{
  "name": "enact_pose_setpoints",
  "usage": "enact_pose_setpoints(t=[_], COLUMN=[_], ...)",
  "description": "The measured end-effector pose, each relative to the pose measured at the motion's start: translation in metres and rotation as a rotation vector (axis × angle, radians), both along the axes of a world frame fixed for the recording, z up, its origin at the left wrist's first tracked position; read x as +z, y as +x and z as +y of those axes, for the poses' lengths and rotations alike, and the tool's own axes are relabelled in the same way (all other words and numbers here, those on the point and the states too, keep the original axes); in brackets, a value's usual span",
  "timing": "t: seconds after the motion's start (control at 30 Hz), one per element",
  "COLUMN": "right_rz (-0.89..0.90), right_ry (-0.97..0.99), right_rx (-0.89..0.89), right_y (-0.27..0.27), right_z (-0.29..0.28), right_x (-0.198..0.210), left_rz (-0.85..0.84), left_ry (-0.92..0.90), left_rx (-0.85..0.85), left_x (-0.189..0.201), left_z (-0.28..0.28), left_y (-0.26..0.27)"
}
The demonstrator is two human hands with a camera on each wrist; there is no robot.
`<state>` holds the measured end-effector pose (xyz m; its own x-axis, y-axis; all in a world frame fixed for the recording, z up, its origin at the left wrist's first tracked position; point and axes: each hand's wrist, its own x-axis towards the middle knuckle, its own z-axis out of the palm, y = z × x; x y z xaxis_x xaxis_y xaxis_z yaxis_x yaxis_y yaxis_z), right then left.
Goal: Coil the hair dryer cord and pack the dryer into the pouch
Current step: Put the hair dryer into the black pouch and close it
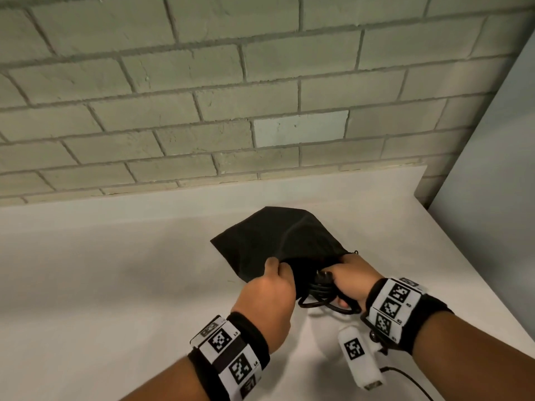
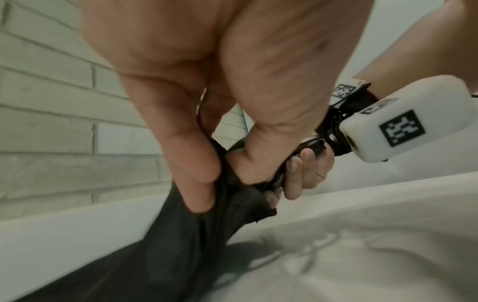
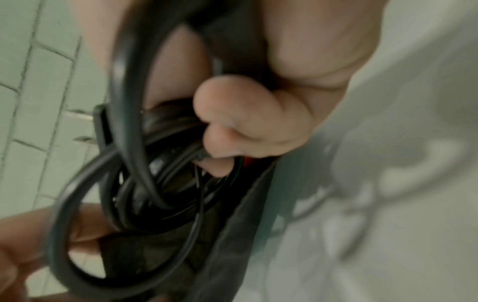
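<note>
Black fabric of the pouch (image 1: 278, 241) on the bench (image 1: 115, 270) was pinched by the left hand (image 1: 267, 293) while the right hand (image 1: 351, 277) gripped the coiled cord (image 1: 321, 293) at its mouth, where loose loops looked likely to snag outside.

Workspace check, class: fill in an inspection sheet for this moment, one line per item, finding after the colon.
Surface: white counter, bare part visible.
Job's things: black pouch lying on it; coiled cord at its mouth; dryer body not clearly seen.
Clutter: nothing seen.
Grippers: left hand pinches the pouch edge; right hand grips the cord bundle.
Cables: thin lead from the wrist camera.
Surroundings: pale brick wall behind.
</note>
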<state>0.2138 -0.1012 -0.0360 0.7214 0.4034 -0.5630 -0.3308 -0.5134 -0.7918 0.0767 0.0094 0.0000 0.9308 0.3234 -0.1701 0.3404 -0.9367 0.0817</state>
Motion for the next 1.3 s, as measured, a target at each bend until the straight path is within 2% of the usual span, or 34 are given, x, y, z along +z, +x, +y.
enact_pose_setpoints(t=[0.13, 0.3, 0.4, 0.43, 0.57, 0.6, 0.63, 0.67, 0.7, 0.73, 0.9, 1.0, 1.07, 1.17, 1.23, 1.3], right_rz=[-0.007, 0.075, -0.040, -0.048, 0.012, 0.137, 0.219, 0.212, 0.183, 0.097, -0.515, -0.652, -0.795, -0.971, -1.011, -1.027], right_ry=[-0.014, -0.044, -0.082, -0.058, -0.043, -0.015, 0.094, 0.159, 0.148, 0.085, -0.569, -0.902, -0.997, -0.910, -0.783, -0.581], right_rx=[-0.070, -0.092, -0.031, -0.062, -0.114, -0.159, -0.172, -0.135, -0.141, -0.050, 0.739, 0.931, 0.953, 0.848, 0.752, 0.599], right_y=[-0.004, -0.002, 0.000, -0.001, -0.007, -0.009, -0.012, -0.013, -0.010, -0.008, 0.012, 0.027, 0.032, 0.041, 0.048, 0.052], right_z=[0.010, 0.026, 0.036, 0.037, 0.039, 0.040, 0.039, 0.035, 0.031, 0.025, -0.018, -0.038, -0.046, -0.055, -0.058, -0.060], right_x=[-0.004, -0.005, -0.010, -0.012, -0.016, -0.013, -0.010, -0.007, -0.010, -0.009, 0.026, 0.032, 0.030, 0.037, 0.051, 0.078], left_rz=[-0.097, -0.094, -0.125, -0.128, -0.108, -0.102, -0.106, -0.123, -0.132, -0.113, -0.006, 0.071, 0.105, 0.174, 0.102, -0.099], left_ry=[-0.123, -0.171, -0.144, -0.125, -0.091, -0.072, -0.054, -0.033, 0.009, 0.063, 0.220, 0.266, 0.270, 0.196, 0.144, 0.180], left_rx=[0.005, -0.042, -0.044, -0.077, -0.273, -0.284, -0.293, -0.310, -0.335, -0.344, -0.290, -0.272, -0.291, -0.277, -0.245, -0.260], left_x=[0.002, -0.004, -0.009, -0.011, -0.018, -0.019, -0.020, -0.022, -0.024, -0.024, -0.029, -0.024, -0.020, -0.001, 0.019, 0.047], left_z=[-0.005, -0.022, -0.022, -0.020, -0.008, -0.003, 0.002, 0.006, 0.011, 0.015, 0.035, 0.039, 0.040, 0.043, 0.051, 0.065], left_y=[0.001, -0.003, -0.003, -0.002, -0.001, 0.000, 0.001, 0.001, 0.000, -0.001, -0.009, -0.012, -0.012, -0.007, -0.001, 0.012])
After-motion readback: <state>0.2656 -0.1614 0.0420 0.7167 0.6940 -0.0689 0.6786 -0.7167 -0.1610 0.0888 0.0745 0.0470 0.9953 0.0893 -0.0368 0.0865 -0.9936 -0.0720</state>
